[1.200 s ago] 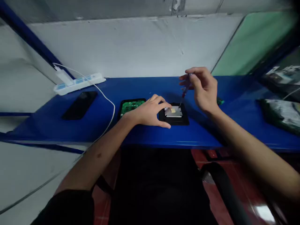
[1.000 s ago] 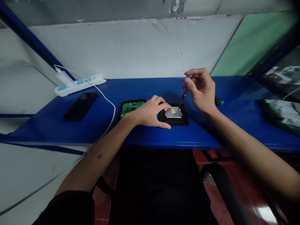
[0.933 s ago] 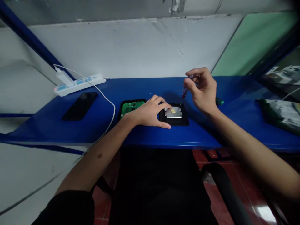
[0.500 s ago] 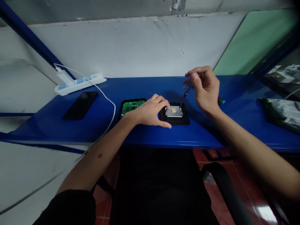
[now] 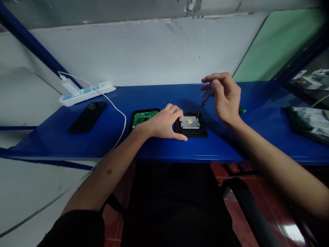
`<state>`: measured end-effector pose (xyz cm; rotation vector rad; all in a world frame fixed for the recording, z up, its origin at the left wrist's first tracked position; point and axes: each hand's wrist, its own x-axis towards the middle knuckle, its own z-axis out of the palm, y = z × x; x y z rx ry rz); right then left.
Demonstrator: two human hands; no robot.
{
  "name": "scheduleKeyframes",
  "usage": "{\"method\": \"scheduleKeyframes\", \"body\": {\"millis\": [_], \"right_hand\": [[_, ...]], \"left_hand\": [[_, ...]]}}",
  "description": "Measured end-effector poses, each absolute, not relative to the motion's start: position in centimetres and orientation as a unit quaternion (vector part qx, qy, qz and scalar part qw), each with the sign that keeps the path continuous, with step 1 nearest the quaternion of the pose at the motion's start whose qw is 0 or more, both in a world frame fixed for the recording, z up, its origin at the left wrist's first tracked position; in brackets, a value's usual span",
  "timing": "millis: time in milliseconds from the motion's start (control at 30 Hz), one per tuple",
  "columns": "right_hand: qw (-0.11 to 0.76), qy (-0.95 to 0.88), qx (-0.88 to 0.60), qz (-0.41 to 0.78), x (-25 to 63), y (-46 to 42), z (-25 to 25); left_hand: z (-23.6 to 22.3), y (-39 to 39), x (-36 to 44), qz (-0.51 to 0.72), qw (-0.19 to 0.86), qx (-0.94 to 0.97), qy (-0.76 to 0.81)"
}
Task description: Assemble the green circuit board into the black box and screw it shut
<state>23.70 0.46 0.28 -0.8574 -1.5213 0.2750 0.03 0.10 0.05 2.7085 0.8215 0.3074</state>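
Observation:
My right hand [image 5: 227,97] pinches a screwdriver [image 5: 207,95] with a clear handle and a dark red collar. The screwdriver slants down, its thin tip at the upper right corner of a silver metal plate [image 5: 190,125]. That plate lies in a black plastic cover [image 5: 203,132] and bears a small yellowish pad [image 5: 189,121] at its middle. My left hand [image 5: 168,122] grips the cover's left side, index finger by the plate and thumb at the near edge. Partly behind my left hand is a green circuit board [image 5: 142,117] in a black casing.
A black phone [image 5: 87,117] lies on the blue table [image 5: 164,151] at the left. Behind it stands a white power strip [image 5: 88,93] with a charger and a white cable [image 5: 117,107]. Rightward are a small green object [image 5: 242,110] and a plastic bag [image 5: 307,121].
The view has shifted very slightly. Both hands stay in place, with the screwdriver still at the same corner of the plate; its handle looks slightly turned.

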Motion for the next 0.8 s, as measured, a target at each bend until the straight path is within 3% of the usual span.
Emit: {"method": "scheduleKeyframes", "body": {"millis": [233, 567, 800], "right_hand": [[0.628, -0.668, -0.396, 0.050, 23.89, 0.73, 0.17], [0.632, -0.659, -0.382, 0.138, 23.63, 0.25, 0.40], [0.630, -0.668, -0.395, 0.032, 23.87, 0.46, 0.52]], "left_hand": [[0.08, 0.05, 0.01, 0.111, 0.148, 0.940, 0.287], [0.03, 0.06, -0.01, 0.106, 0.139, 0.944, 0.281], [0.03, 0.06, -0.09, 0.108, 0.133, 0.945, 0.278]]}}
